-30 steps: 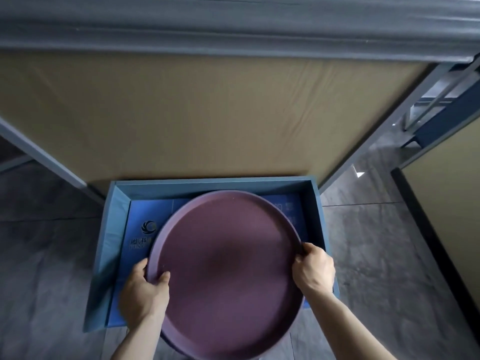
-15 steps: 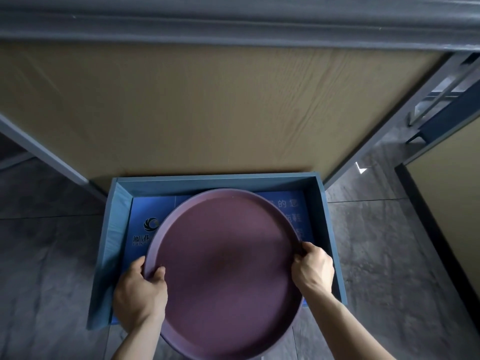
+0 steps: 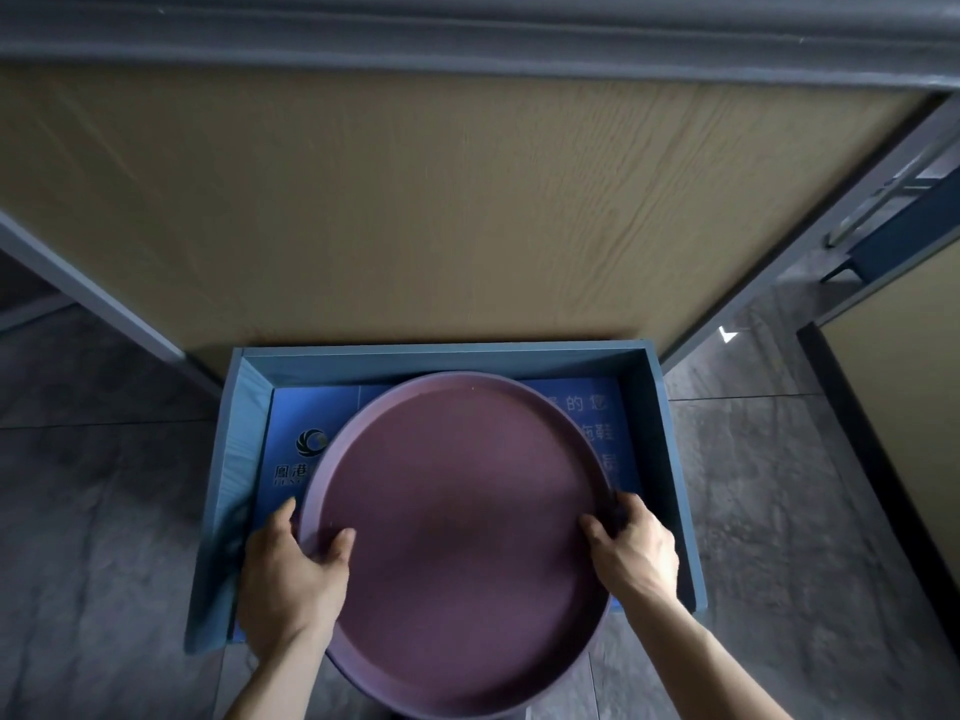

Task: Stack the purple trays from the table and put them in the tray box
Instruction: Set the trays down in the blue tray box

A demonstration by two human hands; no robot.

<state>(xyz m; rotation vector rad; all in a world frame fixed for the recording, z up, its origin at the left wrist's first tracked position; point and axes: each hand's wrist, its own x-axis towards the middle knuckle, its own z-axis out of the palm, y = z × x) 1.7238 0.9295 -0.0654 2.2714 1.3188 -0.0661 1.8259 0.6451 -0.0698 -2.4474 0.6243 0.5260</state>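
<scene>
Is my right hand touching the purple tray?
Touching. The head view shows the right hand wrapped over the tray rim, thumb inside.

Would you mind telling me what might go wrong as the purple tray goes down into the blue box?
1. The purple tray nearly spans the blue box from side to side, and the right hand grips the rim close to the right wall, so fingers could get pinched there.
2. The tray's near edge overhangs the box's open front; set down like this, it may sit partly outside or tip.
3. The left hand holds the rim with its thumb inside and little spare room beside the left wall.
</scene>
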